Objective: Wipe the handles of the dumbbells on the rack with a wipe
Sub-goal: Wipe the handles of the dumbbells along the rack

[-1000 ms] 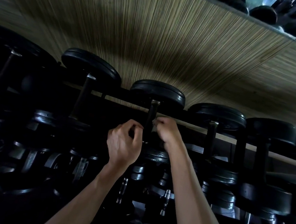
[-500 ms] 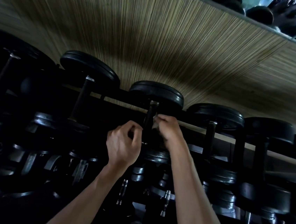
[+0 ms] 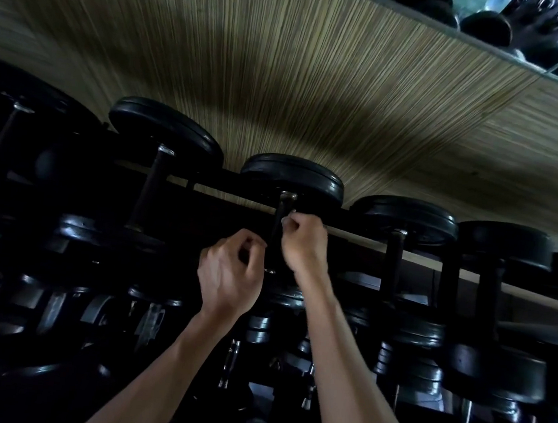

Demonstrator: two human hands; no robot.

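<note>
Both hands at the handle of the middle dumbbell, top row of rack; right hand pinched at its far end, left hand curled beside near end; wipe not visible, so can't tell what's gripped; dumbbell looks heavy, rigid, prob won't roll; work along the bar only.

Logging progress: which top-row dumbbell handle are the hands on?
The middle handle, third from the left; the right hand and left hand flank it.

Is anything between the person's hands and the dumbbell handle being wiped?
Nothing visible. The right hand is closed against the upper part of the dark cylindrical dumbbell handle, and the left hand sits beside its lower part. The wipe itself cannot be made out in the dim light.
</note>
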